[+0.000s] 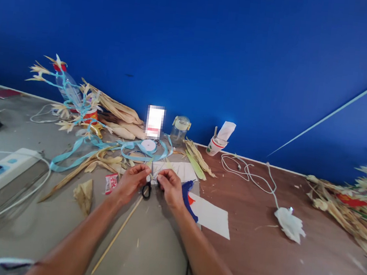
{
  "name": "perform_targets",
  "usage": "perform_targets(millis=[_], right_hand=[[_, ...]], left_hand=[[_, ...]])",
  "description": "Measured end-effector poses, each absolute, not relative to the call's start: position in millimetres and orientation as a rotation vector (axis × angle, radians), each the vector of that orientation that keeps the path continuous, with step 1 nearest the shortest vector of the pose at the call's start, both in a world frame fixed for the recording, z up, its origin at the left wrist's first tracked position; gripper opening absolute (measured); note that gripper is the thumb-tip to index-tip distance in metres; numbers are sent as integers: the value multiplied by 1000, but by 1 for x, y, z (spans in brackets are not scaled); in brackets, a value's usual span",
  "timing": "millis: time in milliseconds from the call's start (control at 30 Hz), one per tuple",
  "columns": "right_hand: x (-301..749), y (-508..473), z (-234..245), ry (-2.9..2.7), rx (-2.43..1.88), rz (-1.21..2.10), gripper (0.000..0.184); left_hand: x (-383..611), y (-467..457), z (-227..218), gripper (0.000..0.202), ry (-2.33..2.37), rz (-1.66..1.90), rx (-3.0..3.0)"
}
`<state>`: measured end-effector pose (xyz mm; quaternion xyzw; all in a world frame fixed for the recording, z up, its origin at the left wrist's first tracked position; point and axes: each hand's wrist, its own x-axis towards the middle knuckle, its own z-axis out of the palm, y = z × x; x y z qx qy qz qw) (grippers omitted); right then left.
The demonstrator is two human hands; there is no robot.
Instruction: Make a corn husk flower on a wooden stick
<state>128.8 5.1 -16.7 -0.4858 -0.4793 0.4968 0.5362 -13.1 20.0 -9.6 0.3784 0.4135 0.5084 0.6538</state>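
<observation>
My left hand (133,181) and my right hand (170,186) are close together above the table, each with thumb and fingertips pinched. Something small and pale shows at the left fingertips, but its kind is unclear. What sits in the right pinch, if anything, is hidden. Black-handled scissors (146,191) lie between the hands, their blades partly covered. A thin wooden stick (116,237) slants from there toward the front edge. The blue glue gun (190,201) is beside my right wrist, over a white sheet (212,218). Near my left wrist is a small red packet (111,183).
Blue ribbon (80,150) and dried corn husks (102,159) spread at back left. A glass jar (180,130) and a paper cup (217,145) stand by the blue wall. A power strip (6,171) with cords is at left; a white cable (272,182) lies right.
</observation>
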Motion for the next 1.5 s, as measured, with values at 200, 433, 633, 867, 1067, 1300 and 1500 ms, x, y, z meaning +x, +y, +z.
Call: perform_targets(millis=[200, 433, 633, 867, 1067, 1300, 1500], right_hand=[[134, 8, -18, -1275, -1180, 1117, 16], [128, 2, -13, -1518, -1323, 984, 10], [137, 1, 1, -1744, -1342, 887, 8], [146, -13, 17, -2531, -1210, 884, 17], [136, -26, 22, -2834, -1389, 554, 16], [135, -26, 37, -3006, -1506, 626, 28], [142, -17, 27, -2856, -1507, 739, 21]], left_hand=[[-13, 20, -7, 27, 934, 1112, 881], [-13, 19, -12, 30, 925, 1008, 938], [-14, 23, -14, 29, 930, 1173, 867], [-19, 28, -23, 11, 1147, 1181, 1172], [-19, 27, -26, 14, 1219, 1215, 1617], [-22, 30, -39, 26, 1305, 958, 2195], [-24, 27, -40, 25, 1470, 738, 2354]])
